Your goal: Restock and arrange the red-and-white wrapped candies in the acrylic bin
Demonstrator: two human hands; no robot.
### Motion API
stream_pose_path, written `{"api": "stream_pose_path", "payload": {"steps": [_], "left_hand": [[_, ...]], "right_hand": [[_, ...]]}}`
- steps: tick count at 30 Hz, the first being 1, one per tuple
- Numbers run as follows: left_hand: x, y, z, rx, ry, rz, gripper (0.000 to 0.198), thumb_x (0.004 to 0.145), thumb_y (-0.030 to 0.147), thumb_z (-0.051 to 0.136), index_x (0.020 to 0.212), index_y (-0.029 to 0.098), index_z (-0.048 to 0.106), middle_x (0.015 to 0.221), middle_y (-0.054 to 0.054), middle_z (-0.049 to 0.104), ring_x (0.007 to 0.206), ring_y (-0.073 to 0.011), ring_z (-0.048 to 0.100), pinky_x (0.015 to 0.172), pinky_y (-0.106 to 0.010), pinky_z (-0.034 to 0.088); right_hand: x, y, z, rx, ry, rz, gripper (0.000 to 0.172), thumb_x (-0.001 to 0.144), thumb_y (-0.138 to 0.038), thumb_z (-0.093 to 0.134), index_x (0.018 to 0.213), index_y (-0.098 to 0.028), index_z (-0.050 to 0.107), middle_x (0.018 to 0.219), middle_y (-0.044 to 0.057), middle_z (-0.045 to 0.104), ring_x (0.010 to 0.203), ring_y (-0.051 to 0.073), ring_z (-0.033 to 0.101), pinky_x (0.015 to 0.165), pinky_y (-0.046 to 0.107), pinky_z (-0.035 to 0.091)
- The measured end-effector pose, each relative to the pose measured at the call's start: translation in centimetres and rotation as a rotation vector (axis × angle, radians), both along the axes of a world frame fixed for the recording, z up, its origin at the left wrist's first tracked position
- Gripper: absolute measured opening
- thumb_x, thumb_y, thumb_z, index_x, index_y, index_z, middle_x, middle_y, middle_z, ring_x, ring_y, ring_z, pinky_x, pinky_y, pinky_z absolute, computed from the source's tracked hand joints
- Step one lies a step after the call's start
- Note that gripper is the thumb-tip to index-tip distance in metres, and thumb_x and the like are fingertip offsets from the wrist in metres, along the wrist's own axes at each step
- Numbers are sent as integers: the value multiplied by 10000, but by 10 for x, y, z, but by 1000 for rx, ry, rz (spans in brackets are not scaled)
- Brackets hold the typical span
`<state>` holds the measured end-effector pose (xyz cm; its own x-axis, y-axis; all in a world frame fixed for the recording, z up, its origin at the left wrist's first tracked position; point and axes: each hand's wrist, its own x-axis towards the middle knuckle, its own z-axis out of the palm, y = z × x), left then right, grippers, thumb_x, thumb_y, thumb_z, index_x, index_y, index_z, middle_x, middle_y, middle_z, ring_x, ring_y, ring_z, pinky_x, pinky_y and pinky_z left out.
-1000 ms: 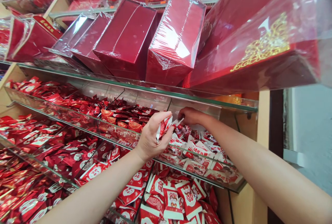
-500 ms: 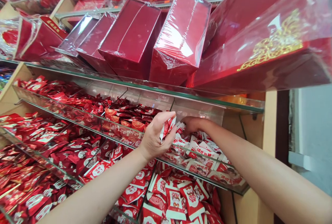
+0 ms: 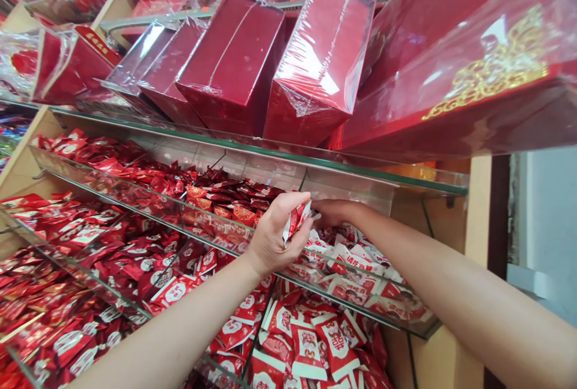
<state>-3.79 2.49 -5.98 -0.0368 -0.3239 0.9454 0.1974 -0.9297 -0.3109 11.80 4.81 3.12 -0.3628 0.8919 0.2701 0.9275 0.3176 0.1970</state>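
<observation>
My left hand (image 3: 273, 235) is curled around small red-and-white candy packets (image 3: 296, 220), held just above the glass front of the upper bin. Beside it, my right hand (image 3: 332, 213) reaches over the same bin with fingers bent toward the left hand. A whitish wrapper edge shows by its fingertips, which are partly hidden behind the left hand's packets. Below both hands lie loose red-and-white packets (image 3: 354, 260) in the bin's right compartment. Darker red packets (image 3: 246, 193) fill the part just left of my hand.
A glass shelf (image 3: 288, 157) runs above my hands, carrying large red boxes in clear wrap (image 3: 229, 52). The glass bin front (image 3: 225, 235) passes under my wrists. Lower bins hold red packets (image 3: 309, 347). A wooden side panel (image 3: 478, 226) stands at the right.
My right hand has moved slightly closer to my left hand, raised from the loose packets. The left hand still grips its packets. The view has shifted a little.
</observation>
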Motion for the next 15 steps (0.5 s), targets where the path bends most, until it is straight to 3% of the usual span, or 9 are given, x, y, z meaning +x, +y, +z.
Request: {"api": "stream_pose_path", "payload": {"steps": [2,4,10,15], "left_hand": [[0,-1,0,-3,-3,4,529,711,59,612,1193,178,429,1058,-115,608,985,-196,601,869,-356,508],[0,-1,0,-4,-3,6,529,710,59,613,1192,177,429,1059,-116,610,986,-196,600,871,-356,507],[0,1,-1,4,2,9,534,711,63,611,1198,175,425,1077,-119,601,1008,-201,588,878,-359,503],[1,0,-1,-6,7,-1,521,715,71,609,1193,174,429,1068,-117,600,997,-196,594,867,-345,508]], "right_hand": [[2,0,4,21,-24,-61,526,564,-165,752,1066,-165,595,1036,90,643,850,226,594,699,274,453],[2,-1,7,62,-26,-117,554,542,-203,770,1061,-139,588,1034,112,635,846,237,590,667,272,445],[-2,-2,6,158,-6,-93,154,668,-249,678,745,-127,622,776,57,638,730,182,583,568,228,376],[5,-3,3,92,-21,-22,128,676,-205,664,776,-135,627,752,20,636,686,147,568,558,206,373]]}}
